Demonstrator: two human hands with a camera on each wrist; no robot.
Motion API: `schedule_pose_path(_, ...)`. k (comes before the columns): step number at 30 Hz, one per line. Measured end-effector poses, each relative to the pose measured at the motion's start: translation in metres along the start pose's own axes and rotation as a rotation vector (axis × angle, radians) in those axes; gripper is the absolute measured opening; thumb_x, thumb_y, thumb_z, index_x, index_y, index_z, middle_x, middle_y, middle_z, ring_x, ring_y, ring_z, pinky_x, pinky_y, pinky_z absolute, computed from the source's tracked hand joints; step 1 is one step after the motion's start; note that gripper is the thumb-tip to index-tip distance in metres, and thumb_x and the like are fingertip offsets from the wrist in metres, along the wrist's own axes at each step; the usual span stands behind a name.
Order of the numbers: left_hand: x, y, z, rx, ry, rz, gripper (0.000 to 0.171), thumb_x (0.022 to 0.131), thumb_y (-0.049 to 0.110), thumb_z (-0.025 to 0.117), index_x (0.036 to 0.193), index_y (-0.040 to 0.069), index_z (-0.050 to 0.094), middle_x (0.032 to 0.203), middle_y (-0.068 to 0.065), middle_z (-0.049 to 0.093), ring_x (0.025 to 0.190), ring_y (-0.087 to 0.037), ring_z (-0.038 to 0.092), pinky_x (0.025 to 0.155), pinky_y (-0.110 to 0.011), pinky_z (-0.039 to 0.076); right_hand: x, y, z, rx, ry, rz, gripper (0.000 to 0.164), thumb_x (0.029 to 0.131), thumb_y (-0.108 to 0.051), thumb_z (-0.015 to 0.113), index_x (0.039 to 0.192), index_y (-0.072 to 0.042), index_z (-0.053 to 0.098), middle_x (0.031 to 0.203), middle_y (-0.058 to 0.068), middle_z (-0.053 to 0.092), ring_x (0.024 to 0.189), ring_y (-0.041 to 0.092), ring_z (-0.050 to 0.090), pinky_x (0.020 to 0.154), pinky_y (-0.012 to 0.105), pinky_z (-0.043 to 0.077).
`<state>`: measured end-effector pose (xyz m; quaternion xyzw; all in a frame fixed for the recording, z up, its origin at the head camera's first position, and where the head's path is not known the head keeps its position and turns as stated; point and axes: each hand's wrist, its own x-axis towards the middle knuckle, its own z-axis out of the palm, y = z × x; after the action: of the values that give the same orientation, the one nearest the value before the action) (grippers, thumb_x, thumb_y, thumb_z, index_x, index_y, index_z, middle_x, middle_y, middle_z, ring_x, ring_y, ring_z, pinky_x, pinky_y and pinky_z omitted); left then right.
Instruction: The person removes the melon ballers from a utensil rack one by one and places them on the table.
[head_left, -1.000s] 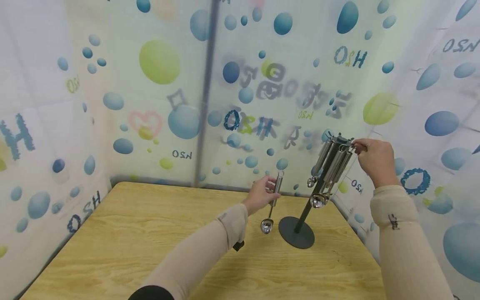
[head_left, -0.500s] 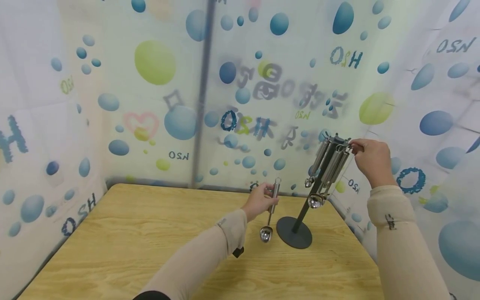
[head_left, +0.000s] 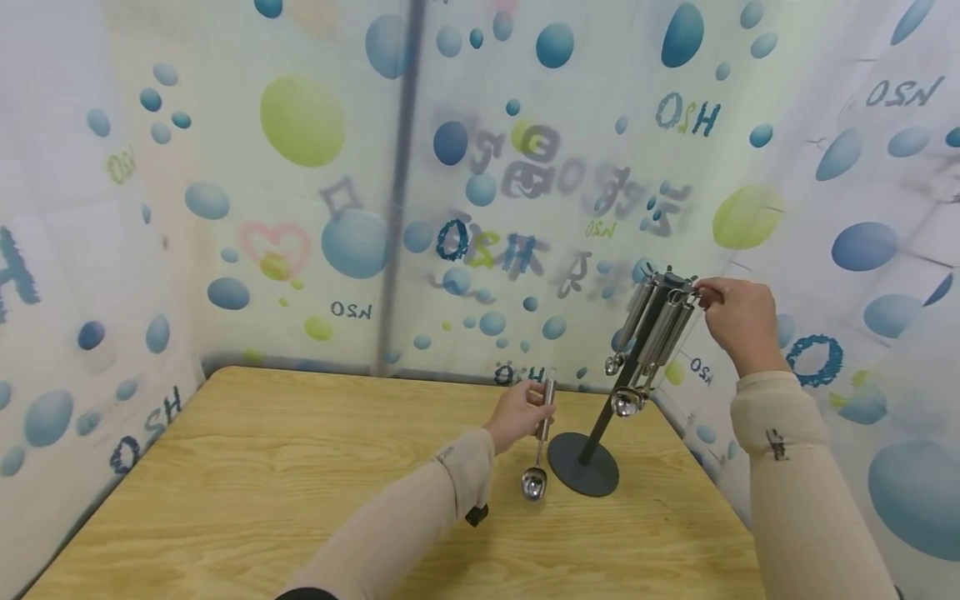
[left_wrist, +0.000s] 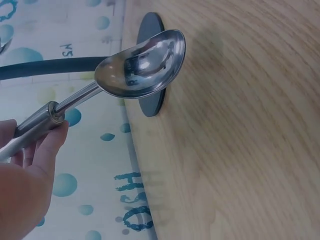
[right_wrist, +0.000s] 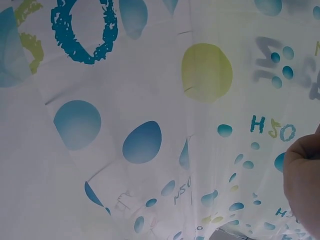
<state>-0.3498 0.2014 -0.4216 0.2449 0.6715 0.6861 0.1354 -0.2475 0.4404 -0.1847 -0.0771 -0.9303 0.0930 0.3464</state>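
Note:
A small stainless-steel ladle [head_left: 534, 484] hangs bowl-down from my left hand [head_left: 517, 415], whose fingers and thumb grip its metal handle. In the left wrist view the ladle's bowl [left_wrist: 142, 67] is close over the tabletop, overlapping the stand's round base. The dark utensil stand [head_left: 583, 465] stands right of the ladle, several steel utensils [head_left: 663, 337] hanging from its top hooks. My right hand [head_left: 742, 323] pinches at the right edge of the stand's top, by a hook; the fingertips partly hide what lies between them. Only part of the right hand [right_wrist: 304, 165] enters the right wrist view.
The stand is on a light wooden table [head_left: 300, 500], near its back right. A patterned curtain [head_left: 300, 208] with blue and green dots encloses the table at the back and both sides.
My left hand has lowered the ladle, bringing its bowl closer to the tabletop beside the stand's base. The right hand keeps its place at the stand's top. The head view has shifted slightly.

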Motion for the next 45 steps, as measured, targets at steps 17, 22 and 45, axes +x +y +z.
schedule_pose_path(17, -0.006, -0.025, 0.007, -0.16, 0.072, -0.078, 0.03, 0.098, 0.002, 0.065, 0.125, -0.001, 0.053, 0.106, -0.016, 0.059, 0.09, -0.027, 0.068, 0.069, -0.043, 0.061, -0.001, 0.0, 0.0, 0.002, 0.006, -0.024, 0.041, 0.091, 0.011, 0.04, 0.12, 0.01, 0.068, 0.104, 0.03, 0.071, 0.105, 0.047, 0.062, 0.083, 0.056, 0.049)
schedule_pose_path(22, -0.009, -0.033, 0.008, -0.162, 0.091, -0.1, 0.032, 0.099, 0.002, 0.064, 0.127, -0.003, 0.049, 0.108, -0.018, 0.058, 0.094, -0.033, 0.068, 0.071, -0.045, 0.061, 0.0, 0.001, 0.002, -0.013, 0.004, -0.032, 0.039, 0.093, 0.011, 0.041, 0.121, 0.01, 0.068, 0.105, 0.029, 0.071, 0.104, 0.047, 0.063, 0.084, 0.057, 0.05)
schedule_pose_path(45, 0.002, -0.059, 0.015, 0.096, 0.201, -0.197, 0.02, 0.093, 0.002, 0.072, 0.108, -0.003, 0.061, 0.095, -0.011, 0.065, 0.08, -0.019, 0.067, 0.066, -0.029, 0.059, 0.001, 0.0, 0.002, -0.008, 0.005, -0.013, 0.038, 0.094, 0.01, 0.041, 0.121, 0.011, 0.068, 0.105, 0.03, 0.071, 0.106, 0.047, 0.062, 0.089, 0.06, 0.05)
